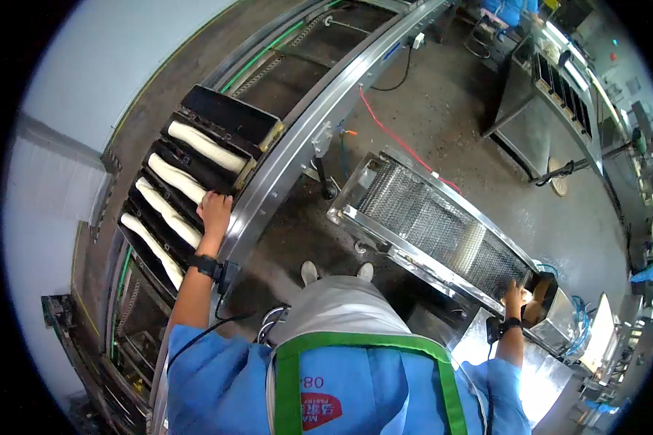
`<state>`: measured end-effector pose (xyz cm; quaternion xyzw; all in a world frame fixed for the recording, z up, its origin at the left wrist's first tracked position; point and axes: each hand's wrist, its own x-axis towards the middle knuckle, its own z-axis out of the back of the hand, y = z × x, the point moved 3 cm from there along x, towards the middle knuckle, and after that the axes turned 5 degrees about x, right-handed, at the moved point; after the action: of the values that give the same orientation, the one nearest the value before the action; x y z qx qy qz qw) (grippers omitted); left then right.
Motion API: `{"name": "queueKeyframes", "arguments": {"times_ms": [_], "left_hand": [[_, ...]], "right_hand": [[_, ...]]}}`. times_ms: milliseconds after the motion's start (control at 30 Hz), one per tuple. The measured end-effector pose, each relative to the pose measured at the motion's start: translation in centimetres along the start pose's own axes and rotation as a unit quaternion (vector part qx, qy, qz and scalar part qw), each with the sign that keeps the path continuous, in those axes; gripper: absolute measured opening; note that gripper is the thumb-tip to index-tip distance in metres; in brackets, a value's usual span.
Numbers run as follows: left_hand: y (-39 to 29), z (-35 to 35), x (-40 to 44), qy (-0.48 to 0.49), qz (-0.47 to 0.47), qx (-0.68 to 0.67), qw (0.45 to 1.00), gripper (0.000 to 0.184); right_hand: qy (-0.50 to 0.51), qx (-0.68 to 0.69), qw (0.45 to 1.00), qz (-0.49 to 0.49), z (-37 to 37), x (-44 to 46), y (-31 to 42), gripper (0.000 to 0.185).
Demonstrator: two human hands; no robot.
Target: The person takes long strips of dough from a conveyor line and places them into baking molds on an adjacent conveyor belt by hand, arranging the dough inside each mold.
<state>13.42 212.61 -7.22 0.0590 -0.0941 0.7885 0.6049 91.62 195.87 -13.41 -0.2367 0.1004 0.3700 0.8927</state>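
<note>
My left hand (215, 212) is at the near end of a black tray of narrow troughs (228, 116), its fingers bent at the end of one long white dough strip (173, 176). Other dough strips (152, 250) lie in the neighbouring troughs, and the farthest trough holds none. Far to the right, my right hand (514, 296) is at the end of a mesh conveyor (413, 199), beside a small pale piece (526, 296). Its fingers are bent, but what they hold is too small to tell. A pale dough roll (469, 245) lies on the mesh.
A curved metal conveyor rail (268, 188) runs along the left. A metal box (559, 315) stands at the mesh conveyor's right end. A red cable (392, 134) crosses the floor. At the back right are a steel table (522, 130) with black trays and a seated person in blue (510, 10).
</note>
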Motion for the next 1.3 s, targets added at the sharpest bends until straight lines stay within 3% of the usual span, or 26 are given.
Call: {"name": "queueKeyframes", "arguments": {"times_ms": [33,100,300,400,467,500,600,733,833,933,1067,1167,1233,1267,1300], "left_hand": [[-0.1,0.1,0.0,-0.004,0.000,0.011,1.000,0.027],[-0.1,-0.2,-0.7,-0.006,0.004,0.023,1.000,0.026],[-0.9,-0.1,-1.0,-0.129,-0.028,0.030,0.991,0.026],[-2.2,1.4,-1.2,-0.123,-0.015,0.056,0.991,0.025],[-2.0,1.4,-1.3,-0.137,-0.010,0.052,0.989,0.025],[-2.0,1.5,-1.3,-0.113,-0.002,0.058,0.992,0.025],[-2.0,2.0,-1.4,-0.051,0.010,0.036,0.998,0.029],[-1.8,2.1,-1.8,-0.053,0.025,0.028,0.998,0.028],[-1.5,2.1,-1.9,-0.056,0.029,0.007,0.998,0.026],[-1.4,3.0,-2.4,-0.078,0.036,0.005,0.996,0.023],[-0.6,3.4,-2.9,-0.090,0.041,-0.009,0.995,0.021],[0.3,3.2,-3.3,-0.146,0.015,0.013,0.989,0.018],[0.7,4.0,-3.6,-0.122,0.024,0.009,0.992,0.021],[0.8,4.0,-3.5,-0.099,0.030,0.004,0.995,0.025],[0.9,3.5,-3.3,-0.093,0.030,0.007,0.995,0.025]], "right_hand": [[0.001,0.001,1.000,0.000,-0.5,0.1,-0.3,0.039],[-0.094,-0.040,0.994,0.024,-1.0,0.7,-0.9,0.041],[-0.110,-0.064,0.987,0.093,0.3,2.1,0.5,0.034],[-0.126,-0.087,0.976,0.152,0.6,3.0,1.6,0.033],[-0.087,0.105,0.980,0.145,2.8,2.8,1.6,0.032],[-0.192,0.142,0.956,0.172,1.7,5.1,0.7,0.030],[-0.175,0.289,0.935,0.108,10.0,2.3,-0.1,0.025],[-0.132,0.612,0.744,0.235,21.8,-5.6,-1.2,0.026],[-0.140,0.703,0.636,0.285,30.9,-16.7,4.3,0.031],[-0.166,0.760,0.542,0.320,35.8,-21.3,8.6,0.035],[-0.010,0.724,0.472,0.502,39.9,-25.3,19.5,0.037],[0.058,0.737,0.438,0.511,41.0,-29.8,31.2,0.026],[0.130,0.717,0.387,0.565,38.9,-30.5,39.9,0.028],[0.120,0.615,0.509,0.590,36.5,-29.0,44.1,0.035],[0.070,0.474,0.561,0.675,34.5,-29.8,47.0,0.051]]}}
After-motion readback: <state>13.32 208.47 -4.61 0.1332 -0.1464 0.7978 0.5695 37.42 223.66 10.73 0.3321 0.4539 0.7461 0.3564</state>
